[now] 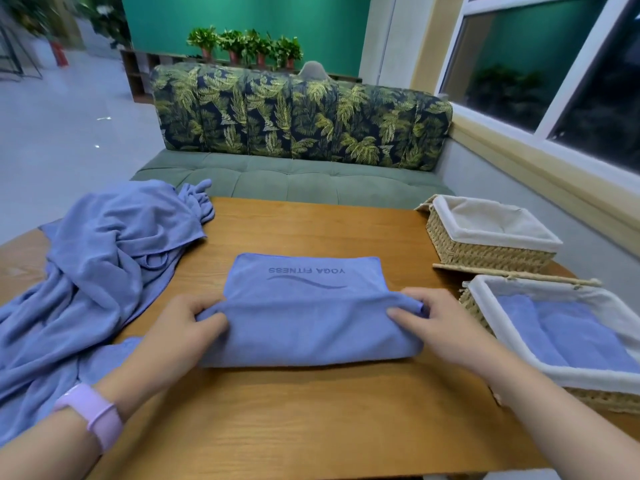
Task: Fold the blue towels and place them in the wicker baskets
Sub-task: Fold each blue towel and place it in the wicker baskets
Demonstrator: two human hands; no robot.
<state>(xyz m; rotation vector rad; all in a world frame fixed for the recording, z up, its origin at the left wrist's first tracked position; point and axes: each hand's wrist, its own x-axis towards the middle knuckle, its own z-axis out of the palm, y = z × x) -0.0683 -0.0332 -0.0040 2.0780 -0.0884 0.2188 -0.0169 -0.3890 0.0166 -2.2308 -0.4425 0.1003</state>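
Observation:
A blue towel (304,327) printed "YOGA FITNESS" lies partly folded in the middle of the wooden table (311,427). My left hand (180,327) pinches its left fold edge, and my right hand (436,320) pinches the right one. The near half is doubled over toward the far half. A heap of unfolded blue towels (104,265) covers the table's left side. At the right, the near wicker basket (485,306) with a white liner holds folded blue towels (568,334). The far wicker basket (485,251) shows only its white liner inside.
A green sofa (294,178) with a leaf-print back stands just behind the table. A window sill (540,161) runs along the right wall. Potted plants (246,46) sit on a shelf behind the sofa. Bare floor lies to the far left.

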